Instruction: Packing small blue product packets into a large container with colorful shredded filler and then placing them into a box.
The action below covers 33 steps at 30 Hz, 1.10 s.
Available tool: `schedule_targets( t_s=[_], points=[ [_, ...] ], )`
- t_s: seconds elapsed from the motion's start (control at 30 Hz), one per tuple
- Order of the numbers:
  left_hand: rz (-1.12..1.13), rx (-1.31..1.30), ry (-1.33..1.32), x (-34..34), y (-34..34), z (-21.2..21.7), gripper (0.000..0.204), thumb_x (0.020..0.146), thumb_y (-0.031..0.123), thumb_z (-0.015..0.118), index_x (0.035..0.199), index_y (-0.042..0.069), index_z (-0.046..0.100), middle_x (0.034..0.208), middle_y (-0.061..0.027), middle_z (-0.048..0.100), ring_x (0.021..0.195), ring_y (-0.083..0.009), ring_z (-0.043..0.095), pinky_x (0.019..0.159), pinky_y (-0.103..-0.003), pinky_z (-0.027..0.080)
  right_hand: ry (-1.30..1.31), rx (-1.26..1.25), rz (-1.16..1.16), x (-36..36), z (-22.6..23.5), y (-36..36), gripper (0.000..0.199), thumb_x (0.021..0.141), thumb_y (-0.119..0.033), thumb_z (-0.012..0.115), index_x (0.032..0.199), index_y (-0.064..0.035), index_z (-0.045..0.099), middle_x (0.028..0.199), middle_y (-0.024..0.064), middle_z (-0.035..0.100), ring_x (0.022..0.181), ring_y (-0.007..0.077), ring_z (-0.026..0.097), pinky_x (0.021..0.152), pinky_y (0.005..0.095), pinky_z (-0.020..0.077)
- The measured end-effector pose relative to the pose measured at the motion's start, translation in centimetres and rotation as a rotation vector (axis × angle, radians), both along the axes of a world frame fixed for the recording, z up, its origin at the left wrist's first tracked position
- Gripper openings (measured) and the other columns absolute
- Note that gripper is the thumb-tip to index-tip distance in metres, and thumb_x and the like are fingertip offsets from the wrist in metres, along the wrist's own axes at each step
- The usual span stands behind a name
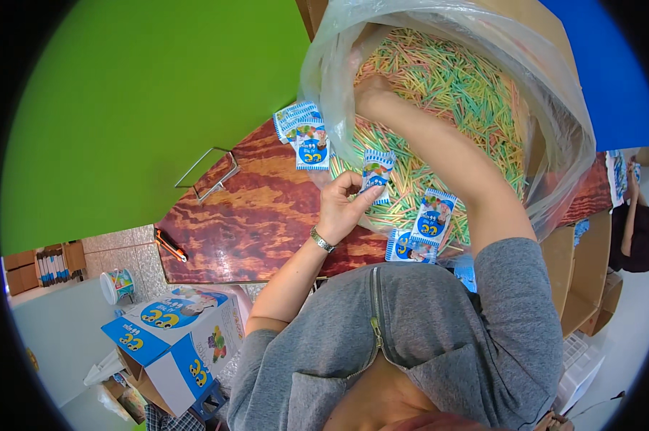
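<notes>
My left hand (344, 205), with a watch (321, 240) on its wrist, is closed on a small blue-and-white packet (377, 167) between thumb and fingers. Beneath it is a heap of thin pink, yellow and green sticks (454, 86) in a clear plastic bag (554, 93). My right arm crosses the heap, and my right hand (373, 92) is at the heap's far left side, by the bag's wall. Its fingers are hidden. More blue-and-white packets (312, 147) lie left of the bag, and others (433, 217) lie on its near edge.
The bag lines a cardboard box (533, 18) on a red-brown wooden table (260, 208). On the left are an orange-and-black utility knife (171, 246), a metal wire handle (213, 172) and a green panel (166, 93). A printed carton (184, 330) stands lower left. Another person's arm (631, 215) shows far right.
</notes>
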<state>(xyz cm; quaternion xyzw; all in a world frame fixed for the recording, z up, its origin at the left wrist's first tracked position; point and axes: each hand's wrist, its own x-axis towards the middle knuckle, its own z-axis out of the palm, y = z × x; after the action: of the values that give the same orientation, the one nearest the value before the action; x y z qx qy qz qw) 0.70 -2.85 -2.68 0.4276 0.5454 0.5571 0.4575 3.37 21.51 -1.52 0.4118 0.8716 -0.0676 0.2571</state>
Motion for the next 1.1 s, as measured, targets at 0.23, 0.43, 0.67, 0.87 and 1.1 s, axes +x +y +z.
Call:
schedule_targets(
  t_s=[0.23, 0.43, 0.67, 0.87, 1.1],
  points=[
    [-0.014, 0.033, 0.024, 0.2, 0.3, -0.8, 0.019, 0.084, 0.013, 0.075, 0.083, 0.003, 0.059, 0.077, 0.0008, 0.064, 0.069, -0.0034, 0.055, 0.061, -0.02, 0.045, 0.405, 0.011, 0.086, 5.1, 2.3, 1.1, 0.037, 0.09, -0.015, 0.047, 0.119, 0.0024, 0.061, 0.125, 0.0224, 0.059, 0.118, 0.0324, 0.057, 0.096, 0.0425, 0.0456],
    [-0.012, 0.036, -0.196, 0.8, 2.7, 2.2, 0.018, 0.086, 0.011, 0.072, 0.097, 0.001, 0.063, 0.09, -0.0012, 0.067, 0.077, -0.0067, 0.06, 0.067, -0.023, 0.049, 0.878, -0.577, -0.144, 12.5, 4.9, 0.7, 0.033, 0.098, -0.031, 0.048, 0.113, -0.0023, 0.053, 0.101, 0.0147, 0.063, 0.097, 0.0267, 0.064, 0.081, 0.0391, 0.0525],
    [-0.043, 0.139, -0.728, 0.1, 10.4, 2.6, 0.025, 0.093, 0.012, 0.062, 0.116, 0.002, 0.058, 0.11, -0.0045, 0.065, 0.097, -0.0114, 0.061, 0.089, -0.031, 0.049, 0.961, -1.434, -0.556, 17.1, 4.2, -3.8, 0.032, 0.099, -0.035, 0.05, 0.116, -0.0079, 0.053, 0.089, 0.0031, 0.062, 0.077, 0.0179, 0.067, 0.069, 0.0336, 0.0582],
    [-0.172, -0.013, -0.852, 1.9, 12.5, 1.7, 0.022, 0.094, 0.013, 0.062, 0.114, 0.004, 0.059, 0.107, -0.0045, 0.066, 0.095, -0.0137, 0.064, 0.086, -0.032, 0.052, 1.179, -1.448, -0.665, 18.9, 2.9, -4.9, 0.039, 0.1, -0.034, 0.048, 0.13, -0.0083, 0.048, 0.107, 0.0096, 0.063, 0.089, 0.0203, 0.066, 0.075, 0.0376, 0.0593],
    [-0.195, -0.007, -0.75, 3.0, 12.9, 2.2, 0.018, 0.094, 0.015, 0.062, 0.107, 0.002, 0.063, 0.101, -0.0046, 0.068, 0.091, -0.0129, 0.065, 0.083, -0.031, 0.052, 1.361, -1.475, -0.852, 18.9, 1.5, -6.1, 0.038, 0.102, -0.032, 0.045, 0.124, -0.0013, 0.053, 0.111, 0.0133, 0.063, 0.098, 0.0219, 0.065, 0.085, 0.0349, 0.056]
  ],
)
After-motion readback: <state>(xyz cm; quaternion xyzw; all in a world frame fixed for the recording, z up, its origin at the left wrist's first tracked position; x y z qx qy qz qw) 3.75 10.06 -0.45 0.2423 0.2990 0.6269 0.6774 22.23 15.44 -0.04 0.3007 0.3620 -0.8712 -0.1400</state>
